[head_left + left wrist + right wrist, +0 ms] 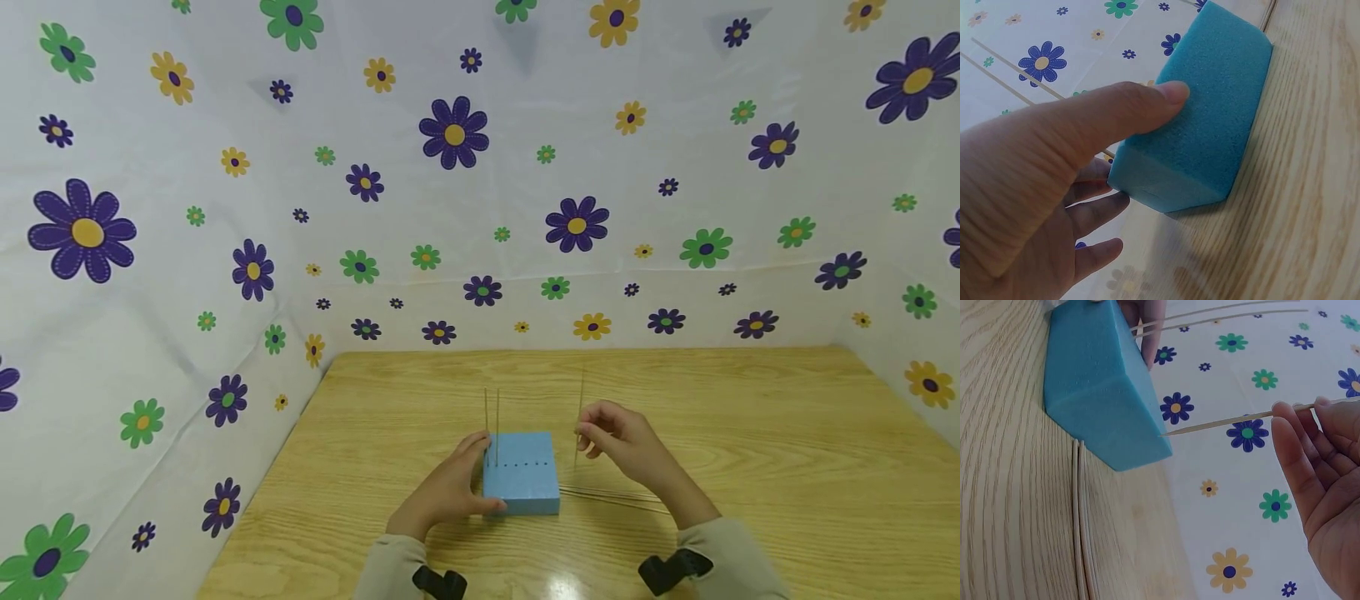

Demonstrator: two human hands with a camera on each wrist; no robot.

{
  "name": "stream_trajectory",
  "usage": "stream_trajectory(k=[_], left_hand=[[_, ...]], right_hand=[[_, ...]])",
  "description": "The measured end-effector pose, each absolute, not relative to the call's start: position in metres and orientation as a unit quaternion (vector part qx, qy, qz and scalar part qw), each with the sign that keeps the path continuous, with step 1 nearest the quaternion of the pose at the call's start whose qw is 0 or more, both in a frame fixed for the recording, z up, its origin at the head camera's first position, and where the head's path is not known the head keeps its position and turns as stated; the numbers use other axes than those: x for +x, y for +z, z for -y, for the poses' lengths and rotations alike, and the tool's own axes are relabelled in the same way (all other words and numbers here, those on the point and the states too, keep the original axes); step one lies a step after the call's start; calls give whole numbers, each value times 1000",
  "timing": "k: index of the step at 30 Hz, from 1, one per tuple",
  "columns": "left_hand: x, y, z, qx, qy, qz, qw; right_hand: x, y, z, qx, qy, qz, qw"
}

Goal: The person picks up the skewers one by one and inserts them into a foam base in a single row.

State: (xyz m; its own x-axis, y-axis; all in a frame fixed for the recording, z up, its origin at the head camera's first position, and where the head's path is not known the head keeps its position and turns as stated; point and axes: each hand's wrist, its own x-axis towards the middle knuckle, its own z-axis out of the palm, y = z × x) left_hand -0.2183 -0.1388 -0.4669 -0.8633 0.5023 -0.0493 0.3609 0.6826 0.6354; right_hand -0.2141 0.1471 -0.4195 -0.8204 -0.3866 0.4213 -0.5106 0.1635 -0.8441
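Foam-looking block (528, 486), light blue, is sitting flat around the middle of the wood-look table (750, 433), and it's basically working as the holder here. 2 thin standing sticks (497, 425) are poking up out of its top near the left side, both pretty much upright. Next to them, 5 dark holes (526, 464) are running in a row toward the right side, with no stick in any of those.

Left hand (450, 492) is gripping the block's left end, thumb pressing on the front face, other fingers spreading around the left side and toward the back corner. Right hand (618, 437) is pinching 1 held stick (1222, 423) between thumb and fingers, nearly closed on it. That stick is pointing its sharp end down, just off the block's right edge in the head view; can't tell how high the tip is hanging.

Edges-wise, a few loose sticks (1078, 519) are lying on the table just beside the block's right side, running under the right forearm. The table's far edge is meeting a flowered cloth (712, 167), well apart from the block, and lots of bare wood is showing beyond both hands.
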Motion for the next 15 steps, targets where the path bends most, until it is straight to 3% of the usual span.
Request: stream_trajectory(k=[15], left_hand=[[-219, -468, 139, 236, 318, -913, 100]], right_hand=[[-221, -421, -118, 299, 579, 756, 54]])
